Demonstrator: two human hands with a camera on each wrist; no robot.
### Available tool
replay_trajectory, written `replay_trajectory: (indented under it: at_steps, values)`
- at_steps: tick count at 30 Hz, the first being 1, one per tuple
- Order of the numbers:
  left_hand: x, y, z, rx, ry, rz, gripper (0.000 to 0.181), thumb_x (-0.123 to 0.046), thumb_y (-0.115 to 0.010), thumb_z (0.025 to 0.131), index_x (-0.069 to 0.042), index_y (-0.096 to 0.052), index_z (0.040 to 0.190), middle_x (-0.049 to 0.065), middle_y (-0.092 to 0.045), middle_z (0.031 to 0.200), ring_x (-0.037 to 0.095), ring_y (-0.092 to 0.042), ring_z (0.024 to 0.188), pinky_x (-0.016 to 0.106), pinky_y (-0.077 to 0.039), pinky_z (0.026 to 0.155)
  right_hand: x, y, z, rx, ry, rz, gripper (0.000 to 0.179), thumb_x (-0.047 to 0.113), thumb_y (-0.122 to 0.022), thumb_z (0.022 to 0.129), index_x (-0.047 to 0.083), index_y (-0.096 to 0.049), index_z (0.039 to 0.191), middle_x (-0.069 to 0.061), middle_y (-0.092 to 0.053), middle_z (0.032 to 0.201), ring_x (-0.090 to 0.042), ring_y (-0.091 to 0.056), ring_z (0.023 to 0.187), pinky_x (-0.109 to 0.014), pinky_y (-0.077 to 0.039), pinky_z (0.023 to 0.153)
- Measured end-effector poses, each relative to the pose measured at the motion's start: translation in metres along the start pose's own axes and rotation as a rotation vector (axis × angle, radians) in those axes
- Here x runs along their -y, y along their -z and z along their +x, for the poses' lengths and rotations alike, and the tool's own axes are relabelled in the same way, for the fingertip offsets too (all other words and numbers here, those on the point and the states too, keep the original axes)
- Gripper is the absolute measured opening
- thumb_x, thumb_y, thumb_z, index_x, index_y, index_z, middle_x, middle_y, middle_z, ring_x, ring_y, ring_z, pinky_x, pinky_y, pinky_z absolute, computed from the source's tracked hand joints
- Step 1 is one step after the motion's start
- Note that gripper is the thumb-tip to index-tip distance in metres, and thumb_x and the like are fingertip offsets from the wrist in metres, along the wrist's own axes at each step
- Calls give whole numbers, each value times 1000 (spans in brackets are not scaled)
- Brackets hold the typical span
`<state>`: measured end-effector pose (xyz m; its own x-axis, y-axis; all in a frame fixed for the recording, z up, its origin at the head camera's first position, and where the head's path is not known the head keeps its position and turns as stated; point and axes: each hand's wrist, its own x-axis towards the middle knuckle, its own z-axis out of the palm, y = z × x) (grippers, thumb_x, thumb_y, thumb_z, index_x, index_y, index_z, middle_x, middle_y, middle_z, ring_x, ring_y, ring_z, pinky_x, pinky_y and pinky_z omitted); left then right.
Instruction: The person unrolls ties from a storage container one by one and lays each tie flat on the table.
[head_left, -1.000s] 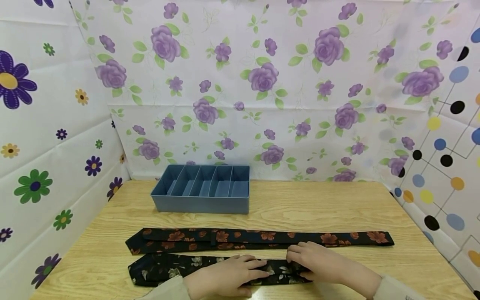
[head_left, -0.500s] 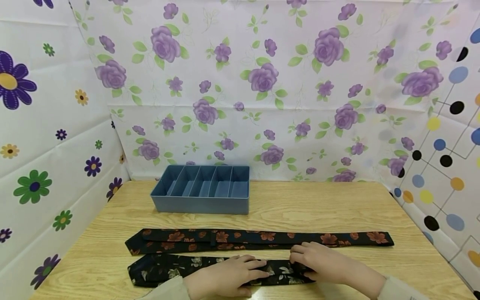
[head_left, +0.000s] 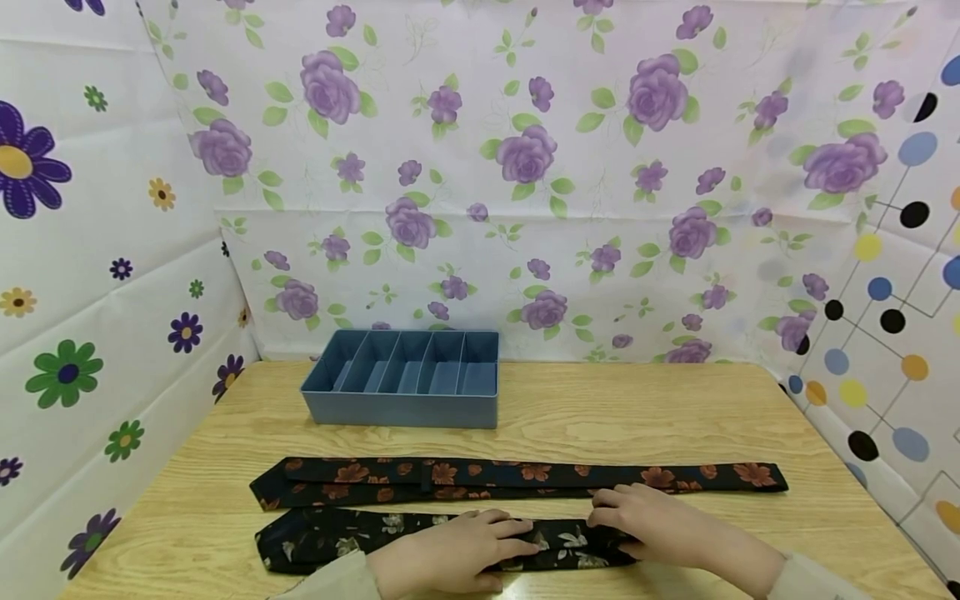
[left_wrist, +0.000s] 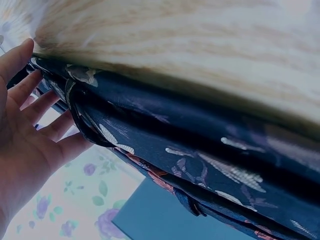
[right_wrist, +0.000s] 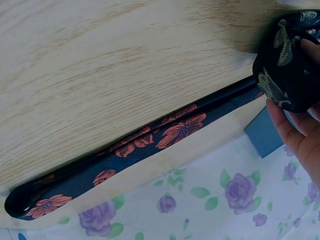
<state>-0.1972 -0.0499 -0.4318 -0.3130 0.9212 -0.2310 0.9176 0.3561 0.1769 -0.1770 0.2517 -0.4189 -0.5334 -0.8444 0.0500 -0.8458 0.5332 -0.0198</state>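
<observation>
Setting: a light wooden table walled in by floral and dotted printed sheets, seen from the head camera and both wrist cameras.

Near tie: a black necktie with pale floral print lies flat along the front edge of the table, its wide end pointing left and its right end rolled up under the person's hands.

Left hand: the left hand rests palm down on the middle of the pale-print tie, fingers straight and close together, pressing the cloth to the table. The left wrist view shows the fingers extended along the tie's edge, not curled round it.

Right hand: the right hand sits at the tie's right end, fingers bent over the rolled part. In the right wrist view the fingers wrap a tight dark roll of the patterned fabric, gripping it.

Far tie: a second black necktie with orange flowers stretches across the table just behind the first, laid out at full length, its wide end to the left. The right hand's knuckles come close to its near edge; whether they touch cannot be told.

Organizer: a blue-grey divided storage box stands behind both ties, toward the back wall, left of centre. Its narrow compartments run front to back, and it lies well apart from both hands.
</observation>
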Motion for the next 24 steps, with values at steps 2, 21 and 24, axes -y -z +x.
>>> replay_trajectory:
  at_steps: [2, 21, 24]
  values:
    - [0, -1, 0, -13, -4, 19, 52, -35, -51, 97, -30, -35, 146, -3, -32, 153, 19, -38, 136, 33, -48, 97, -1, -1, -1, -8, 4, 9, 38, 16, -80, 73, 22, -64, 107, 4, -60, 103, -6, -59, 81, -21, -49, 64]
    - [1, -8, -11, -62, -31, 109, 52, -31, -49, 98, -29, -33, 147, -3, -33, 152, 19, -41, 135, 33, -49, 97, -4, -2, -7, 25, -5, 28, 37, 14, -78, 76, 21, -63, 109, 9, -55, 87, 2, -47, 68, -13, -39, 56]
    - [2, -9, -13, -70, -36, 107, 51, -32, -48, 98, -29, -33, 147, -3, -34, 152, 19, -41, 135, 33, -48, 97, -4, -1, -8, 28, -10, 35, 38, 14, -79, 75, 21, -61, 107, 10, -56, 88, 1, -50, 70, -15, -42, 57]
